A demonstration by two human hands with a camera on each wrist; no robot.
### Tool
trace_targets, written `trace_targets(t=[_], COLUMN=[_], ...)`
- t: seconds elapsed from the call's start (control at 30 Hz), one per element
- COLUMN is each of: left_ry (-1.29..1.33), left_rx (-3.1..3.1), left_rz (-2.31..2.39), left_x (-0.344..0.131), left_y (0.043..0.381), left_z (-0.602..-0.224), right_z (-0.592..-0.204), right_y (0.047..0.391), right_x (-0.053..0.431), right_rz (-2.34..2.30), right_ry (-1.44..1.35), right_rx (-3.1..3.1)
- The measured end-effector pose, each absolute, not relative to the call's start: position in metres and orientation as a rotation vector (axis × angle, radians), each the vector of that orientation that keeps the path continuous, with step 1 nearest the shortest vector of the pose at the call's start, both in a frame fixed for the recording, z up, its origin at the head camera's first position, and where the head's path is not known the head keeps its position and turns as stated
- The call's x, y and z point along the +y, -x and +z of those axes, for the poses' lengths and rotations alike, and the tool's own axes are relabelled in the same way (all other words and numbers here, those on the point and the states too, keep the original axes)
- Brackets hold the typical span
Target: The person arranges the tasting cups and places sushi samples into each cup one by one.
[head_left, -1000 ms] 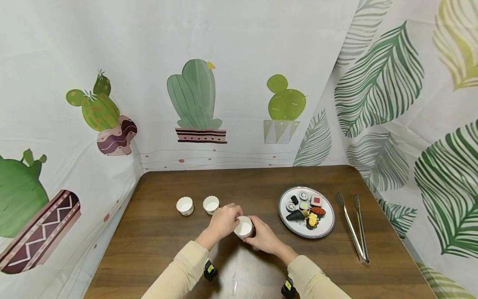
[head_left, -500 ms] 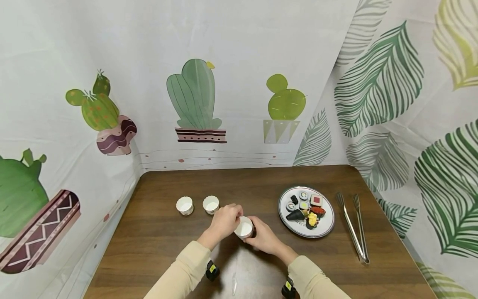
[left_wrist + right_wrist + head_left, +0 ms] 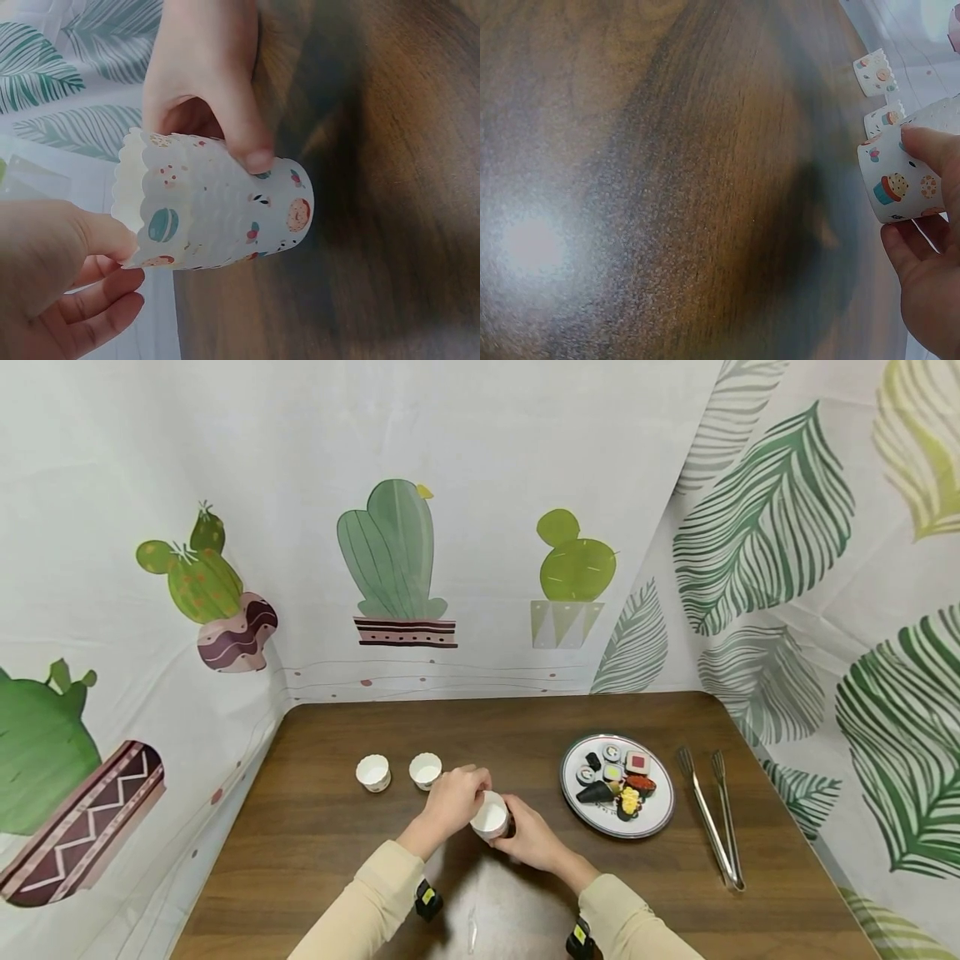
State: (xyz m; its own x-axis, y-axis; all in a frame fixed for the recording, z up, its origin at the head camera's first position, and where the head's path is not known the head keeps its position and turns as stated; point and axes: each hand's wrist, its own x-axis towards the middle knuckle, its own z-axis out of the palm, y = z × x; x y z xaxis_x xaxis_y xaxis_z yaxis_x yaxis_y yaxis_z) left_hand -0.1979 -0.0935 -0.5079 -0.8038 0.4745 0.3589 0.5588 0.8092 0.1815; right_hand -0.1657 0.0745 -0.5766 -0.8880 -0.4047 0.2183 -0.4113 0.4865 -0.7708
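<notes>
Paper cups, one nested stack point(image 3: 225, 202), printed with sweets: tilting between the two hands, apparently above the worktop point(image 3: 315, 860), near the middle of its front half.
Left hand point(image 3: 453, 797): pinching the scalloped rim at the stack's open end.
Right hand point(image 3: 534, 839): gripping the stack's side, thumb opposite fingers.
Risk, as judged: several cups could be coming away together if the pinch is catching more than one rim; thin paper could be creasing if either hand is squeezing hard.
Loose cups, two: one point(image 3: 372, 773) standing upright at far left, another point(image 3: 426, 771) standing just beyond the left hand, where a stray knuckle could be tipping it.
Plate point(image 3: 662, 793): lying to the right, bearing sushi pieces point(image 3: 628, 802).
Tongs point(image 3: 711, 827): lying spread beside the plate.
</notes>
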Motion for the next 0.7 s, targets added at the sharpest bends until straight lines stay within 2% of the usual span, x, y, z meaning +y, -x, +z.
trace_targets(t=[0.7], left_ry=[0.758], left_rx=[-2.652], left_rz=[-0.48], left_x=[-0.094], left_y=[0.207], left_z=[-0.476], right_z=[-0.576], right_y=[0.165], right_x=[0.077], right_rz=[1.385], right_ry=[-0.69], right_rx=[-2.702])
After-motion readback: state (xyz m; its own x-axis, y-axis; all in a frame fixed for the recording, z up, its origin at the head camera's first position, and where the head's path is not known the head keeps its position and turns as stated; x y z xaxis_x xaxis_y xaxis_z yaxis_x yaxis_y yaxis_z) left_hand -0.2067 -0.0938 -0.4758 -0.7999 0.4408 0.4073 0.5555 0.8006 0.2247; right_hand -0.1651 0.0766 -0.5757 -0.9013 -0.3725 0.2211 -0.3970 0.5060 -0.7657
